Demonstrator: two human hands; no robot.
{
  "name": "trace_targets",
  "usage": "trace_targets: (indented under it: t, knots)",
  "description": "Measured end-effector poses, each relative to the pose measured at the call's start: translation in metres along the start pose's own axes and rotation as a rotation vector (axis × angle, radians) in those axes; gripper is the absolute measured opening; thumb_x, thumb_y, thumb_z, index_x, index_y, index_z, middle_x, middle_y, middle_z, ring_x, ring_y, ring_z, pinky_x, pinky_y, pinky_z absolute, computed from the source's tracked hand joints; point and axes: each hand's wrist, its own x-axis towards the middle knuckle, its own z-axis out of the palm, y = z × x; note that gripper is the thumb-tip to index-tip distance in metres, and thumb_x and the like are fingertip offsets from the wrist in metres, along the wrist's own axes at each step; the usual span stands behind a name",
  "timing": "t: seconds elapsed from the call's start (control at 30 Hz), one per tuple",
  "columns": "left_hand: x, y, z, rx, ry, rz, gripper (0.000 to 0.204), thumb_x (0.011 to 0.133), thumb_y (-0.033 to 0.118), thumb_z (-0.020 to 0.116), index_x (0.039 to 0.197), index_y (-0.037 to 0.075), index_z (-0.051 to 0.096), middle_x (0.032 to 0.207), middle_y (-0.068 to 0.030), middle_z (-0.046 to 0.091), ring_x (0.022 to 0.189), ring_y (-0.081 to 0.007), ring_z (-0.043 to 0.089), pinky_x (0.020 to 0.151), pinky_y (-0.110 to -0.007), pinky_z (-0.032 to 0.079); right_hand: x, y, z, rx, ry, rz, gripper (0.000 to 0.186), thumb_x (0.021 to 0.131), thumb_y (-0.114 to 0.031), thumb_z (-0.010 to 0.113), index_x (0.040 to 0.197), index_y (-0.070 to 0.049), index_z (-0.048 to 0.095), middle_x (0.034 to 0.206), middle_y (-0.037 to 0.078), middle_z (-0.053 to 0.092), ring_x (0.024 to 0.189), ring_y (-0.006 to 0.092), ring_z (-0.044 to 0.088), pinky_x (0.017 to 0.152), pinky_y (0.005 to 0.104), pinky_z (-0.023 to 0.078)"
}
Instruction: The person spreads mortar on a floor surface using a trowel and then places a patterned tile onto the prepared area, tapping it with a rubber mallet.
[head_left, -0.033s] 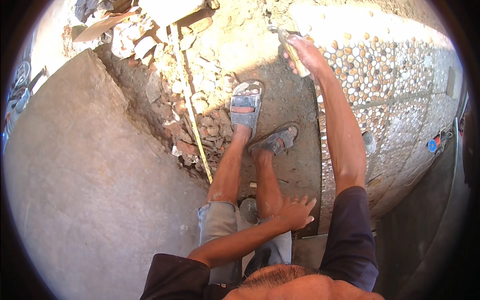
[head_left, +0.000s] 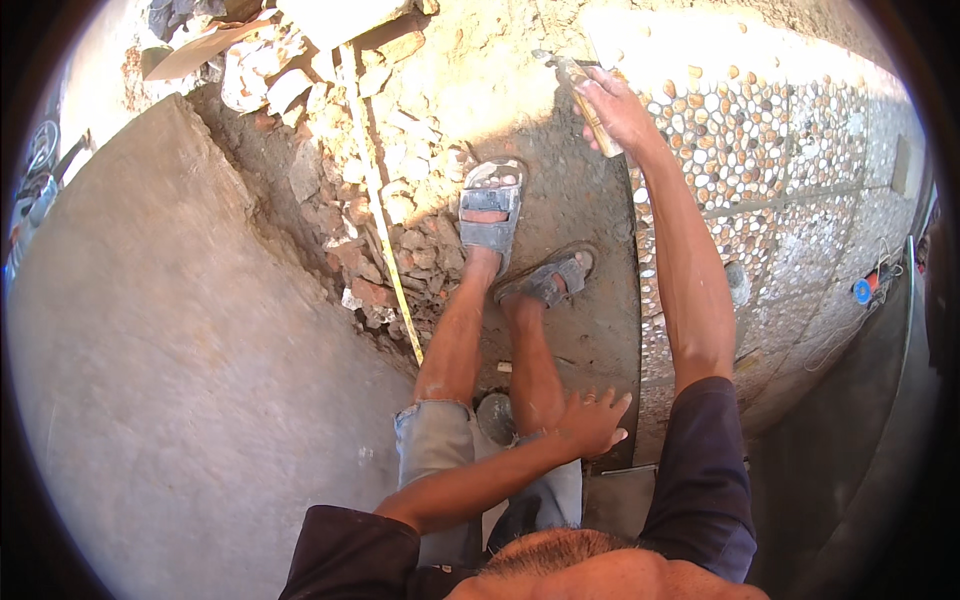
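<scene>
Our right hand [head_left: 615, 110] grips a trowel [head_left: 585, 95] at the pebble paving's [head_left: 760, 170] far edge, smoothing the mortar bed [head_left: 570, 200]; our left hand [head_left: 590, 425] rests open on our knee. Next calls for even strokes, we judge.

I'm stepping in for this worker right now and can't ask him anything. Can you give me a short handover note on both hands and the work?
Right hand: stretched forward, fingers closed on a trowel at the far edge of the pebble paving.
Left hand: empty, resting on the right knee.
Feet in sandals stand on the bare mortar bed; rubble and a yellow string line lie left.
Done: pebbles cover the right side.
Left: the bare strip.
</scene>
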Motion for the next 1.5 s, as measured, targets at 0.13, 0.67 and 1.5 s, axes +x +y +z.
trace_targets:
  t: [0.13, 0.67, 1.5]
  knots:
    - [0.002, -0.001, -0.003, 0.007, 0.020, 0.007, 0.066, 0.091, 0.042, 0.054, 0.145, 0.011, 0.033, 0.144, -0.0228, 0.038, 0.128, -0.0452, 0.041, 0.104, -0.059, 0.029, 0.019, 0.036, -0.029, -1.584, 0.231, -0.578, 0.042, 0.096, -0.022, 0.046, 0.134, -0.004, 0.050, 0.111, 0.016, 0.065, 0.099, 0.0217, 0.065, 0.087, 0.0296, 0.051]
    - [0.000, 0.004, -0.005, -0.026, 0.208, 0.060, 0.065, 0.087, 0.041, 0.060, 0.140, 0.009, 0.041, 0.139, -0.0222, 0.043, 0.124, -0.0434, 0.045, 0.097, -0.059, 0.032, 0.103, -0.045, -0.179, -2.099, -0.073, -0.600, 0.021, 0.084, -0.015, 0.065, 0.101, -0.005, 0.060, 0.065, 0.010, 0.063, 0.052, 0.0158, 0.062, 0.043, 0.0275, 0.046]
    - [-0.004, 0.009, -0.020, -0.105, 0.116, 0.062, 0.065, 0.091, 0.041, 0.055, 0.143, 0.010, 0.035, 0.142, -0.0217, 0.040, 0.128, -0.0430, 0.042, 0.103, -0.057, 0.030, 0.090, -0.102, -0.073, -1.564, 0.134, -0.234, 0.020, 0.069, -0.024, 0.066, 0.081, -0.010, 0.075, 0.083, 0.016, 0.071, 0.081, 0.0300, 0.069, 0.072, 0.0428, 0.054]
